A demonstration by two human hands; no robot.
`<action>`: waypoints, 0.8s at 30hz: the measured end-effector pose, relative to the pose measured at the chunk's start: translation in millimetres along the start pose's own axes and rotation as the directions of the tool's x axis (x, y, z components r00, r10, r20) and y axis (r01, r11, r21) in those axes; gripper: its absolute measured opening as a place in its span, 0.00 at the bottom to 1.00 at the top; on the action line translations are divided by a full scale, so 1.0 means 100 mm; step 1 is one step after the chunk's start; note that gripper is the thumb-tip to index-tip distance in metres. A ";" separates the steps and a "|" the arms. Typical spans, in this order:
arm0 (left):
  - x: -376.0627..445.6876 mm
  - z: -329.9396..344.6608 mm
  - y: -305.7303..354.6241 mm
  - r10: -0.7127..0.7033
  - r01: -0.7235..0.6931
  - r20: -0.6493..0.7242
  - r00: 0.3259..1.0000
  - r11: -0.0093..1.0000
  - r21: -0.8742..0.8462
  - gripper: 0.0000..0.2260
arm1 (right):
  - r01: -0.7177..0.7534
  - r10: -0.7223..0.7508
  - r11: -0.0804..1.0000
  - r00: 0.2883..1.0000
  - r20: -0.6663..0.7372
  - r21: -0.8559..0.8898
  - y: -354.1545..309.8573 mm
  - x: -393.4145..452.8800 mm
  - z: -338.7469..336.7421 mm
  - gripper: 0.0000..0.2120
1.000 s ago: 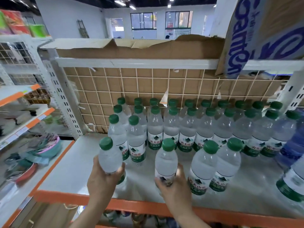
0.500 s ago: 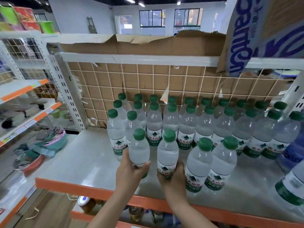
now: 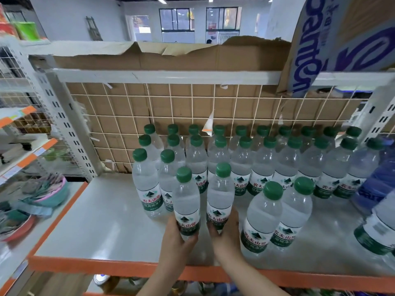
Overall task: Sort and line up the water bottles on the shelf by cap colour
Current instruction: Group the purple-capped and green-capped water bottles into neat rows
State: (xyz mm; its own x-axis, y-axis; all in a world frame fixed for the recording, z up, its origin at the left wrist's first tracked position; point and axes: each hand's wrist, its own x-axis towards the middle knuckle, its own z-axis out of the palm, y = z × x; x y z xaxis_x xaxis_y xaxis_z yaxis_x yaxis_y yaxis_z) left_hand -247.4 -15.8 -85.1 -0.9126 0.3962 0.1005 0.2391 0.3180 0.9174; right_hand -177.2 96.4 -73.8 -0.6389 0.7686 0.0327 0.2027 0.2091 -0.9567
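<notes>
orange lip of the shelf (image 3: 128,267) runs along 6 o'clock, nearest you. your left hand (image 3: 175,242) is wrapped round the base of one green-capped bottle (image 3: 186,201), your right hand (image 3: 226,236) round the base of a second bottle (image 3: 220,195) just beside it, both upright near centre. two more loose bottles (image 3: 277,212) stand at 4 o'clock. farther back, rows of green-capped bottles (image 3: 241,159) line up toward 12, against the wire grid (image 3: 171,107). blue bottle (image 3: 378,180) at 3 o'clock.
</notes>
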 end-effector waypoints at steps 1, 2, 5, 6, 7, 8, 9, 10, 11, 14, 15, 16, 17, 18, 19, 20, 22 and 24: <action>0.04 0.04 0.02 0.022 -0.022 0.009 1.000 1.000 0.013 0.26 | -0.010 0.010 1.000 1.000 -0.028 -0.013 -0.01 0.02 0.03 0.30; 0.08 0.09 0.04 0.040 -0.041 0.019 0.999 0.999 0.028 0.28 | -0.020 0.018 0.999 0.998 -0.064 -0.027 0.00 0.05 0.06 0.29; 0.19 0.24 0.07 0.049 -0.051 0.018 0.999 0.995 0.091 0.34 | -0.055 0.044 0.997 0.983 -0.176 -0.056 0.05 0.14 0.13 0.30; 0.21 0.28 0.11 0.045 -0.045 0.002 0.999 0.991 0.126 0.36 | -0.069 0.057 0.996 0.979 -0.195 -0.057 0.06 0.17 0.14 0.31; 0.21 0.30 0.15 0.035 -0.032 -0.014 0.999 0.985 0.169 0.37 | -0.070 0.059 0.996 0.976 -0.208 -0.047 0.06 0.20 0.14 0.33; 0.20 0.33 0.21 0.020 -0.014 -0.028 0.999 0.979 0.202 0.38 | -0.065 0.056 0.997 0.974 -0.220 -0.033 0.05 0.24 0.14 0.35; 0.19 0.35 0.25 -0.001 0.010 -0.038 0.999 0.975 0.222 0.39 | -0.056 0.051 0.998 0.972 -0.232 -0.018 0.03 0.27 0.14 0.35; 0.18 0.38 0.28 -0.017 0.027 -0.045 0.999 0.973 0.228 0.38 | -0.054 0.052 0.999 0.968 -0.244 0.000 0.04 0.30 0.14 0.34; 0.18 0.40 0.29 -0.030 0.041 -0.050 0.998 0.974 0.224 0.37 | -0.052 0.054 0.999 0.966 -0.254 0.016 0.05 0.33 0.14 0.33; 0.22 0.45 0.25 -0.052 0.069 -0.073 0.996 0.965 0.252 0.34 | -0.045 0.050 0.999 0.958 -0.283 0.024 0.12 0.42 0.18 0.30; 0.24 0.46 0.23 -0.043 0.064 -0.082 0.996 0.957 0.282 0.33 | -0.045 0.048 0.999 0.957 -0.285 0.016 0.12 0.44 0.19 0.30; 0.27 0.48 0.21 -0.032 0.059 -0.094 0.995 0.950 0.306 0.33 | -0.043 0.045 0.999 0.958 -0.283 0.014 0.10 0.45 0.19 0.30; 0.29 0.49 0.20 -0.028 0.061 -0.108 0.994 0.946 0.320 0.33 | -0.044 0.045 0.999 0.959 -0.279 0.008 0.08 0.46 0.20 0.30; 0.30 0.49 0.22 -0.030 0.068 -0.121 0.992 0.943 0.327 0.33 | -0.044 0.043 0.999 0.960 -0.276 0.000 0.06 0.47 0.20 0.30; 0.31 0.50 0.23 -0.033 0.074 -0.127 0.991 0.941 0.331 0.33 | -0.042 0.038 0.999 0.961 -0.275 -0.009 0.03 0.47 0.20 0.30; 0.32 0.50 0.23 -0.037 0.078 -0.127 0.991 0.940 0.333 0.33 | -0.037 0.033 0.999 0.963 -0.269 -0.008 0.02 0.47 0.20 0.29; 0.32 0.51 0.21 -0.046 0.086 -0.125 0.991 0.939 0.334 0.33 | -0.055 0.059 0.998 0.967 -0.249 0.023 0.01 0.45 0.20 0.26; 0.30 0.50 0.20 -0.050 0.092 -0.132 0.990 0.937 0.337 0.33 | -0.089 0.095 0.995 0.967 -0.237 0.035 0.00 0.43 0.21 0.24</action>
State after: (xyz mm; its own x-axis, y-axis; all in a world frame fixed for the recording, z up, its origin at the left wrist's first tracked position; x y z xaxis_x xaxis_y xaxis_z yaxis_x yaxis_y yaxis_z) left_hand -253.6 45.8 -83.0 -0.9592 0.2625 0.1049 0.2517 0.6245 0.7394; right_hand -220.2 116.5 -78.1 -0.4222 0.9064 0.0096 0.2328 0.1187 -0.9653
